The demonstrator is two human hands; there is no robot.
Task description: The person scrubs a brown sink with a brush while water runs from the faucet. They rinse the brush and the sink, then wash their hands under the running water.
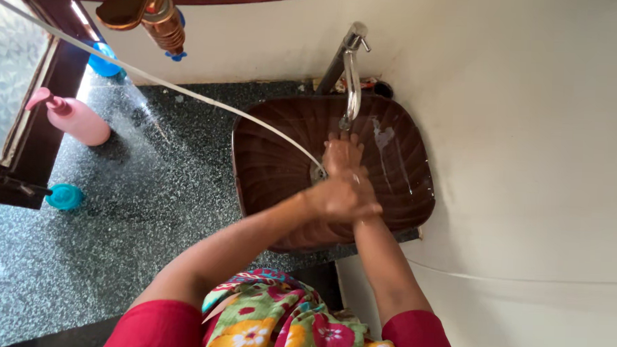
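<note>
Centre of the frame: left hand (342,195) laid flat across the back of the right hand (342,154), both pressed together, holding nothing, fingers of the lower one stretched loosely toward the spout. Directly beneath the curved chrome tap (352,72), over the drain of the brown ribbed rectangular basin (268,145). At left, on the speckled dark stone counter (151,188), a pink pump bottle (71,117) lying by the window.

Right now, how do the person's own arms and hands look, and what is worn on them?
Both arms are bare from the hands up to short red sleeves at the upper arms. The left hand and the right hand wear no gloves; no ring, bangle or watch can be made out. A flowered cloth in green, yellow and pink covers the chest.
</note>
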